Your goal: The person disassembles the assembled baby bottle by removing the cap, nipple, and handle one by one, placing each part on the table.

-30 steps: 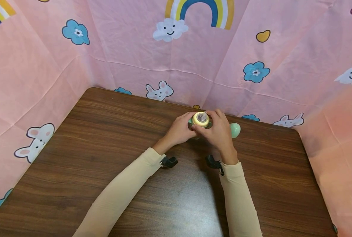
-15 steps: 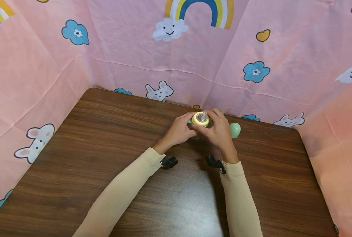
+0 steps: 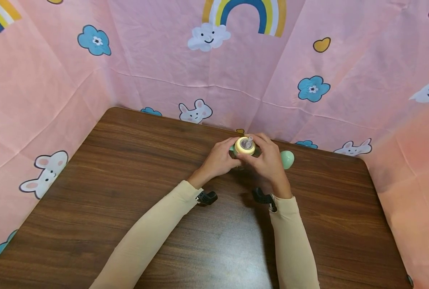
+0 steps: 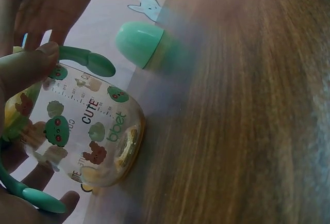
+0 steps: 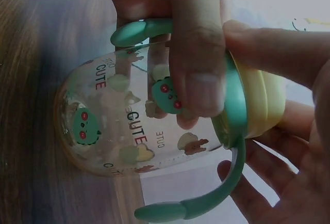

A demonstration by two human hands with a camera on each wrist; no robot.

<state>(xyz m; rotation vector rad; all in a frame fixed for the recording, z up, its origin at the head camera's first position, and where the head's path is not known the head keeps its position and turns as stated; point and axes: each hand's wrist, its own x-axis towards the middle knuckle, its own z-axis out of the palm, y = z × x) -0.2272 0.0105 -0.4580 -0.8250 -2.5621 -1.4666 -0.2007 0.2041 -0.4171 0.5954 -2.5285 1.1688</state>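
Note:
A clear baby bottle (image 4: 90, 123) with printed cartoon figures stands between my hands near the table's back edge. It has green side handles (image 5: 209, 203), a yellow collar (image 5: 263, 102) and a clear teat (image 3: 248, 142) on top. My left hand (image 3: 219, 159) grips the bottle's upper body, its thumb pressed on the clear wall. With thumb and fingers my right hand (image 3: 269, 160) holds the yellow collar. Beside the right hand sits a green dome-shaped cap (image 3: 287, 159), apart from the bottle. The hands partly hide the bottle in the head view.
The dark wood-grain table (image 3: 135, 160) runs along a pink patterned curtain (image 3: 156, 48) at the back and both sides. Black wrist devices (image 3: 207, 198) are worn at both sleeve cuffs.
The head view shifts very slightly. Both hands stay around the bottle in nearly the same place, and the green cap has not moved.

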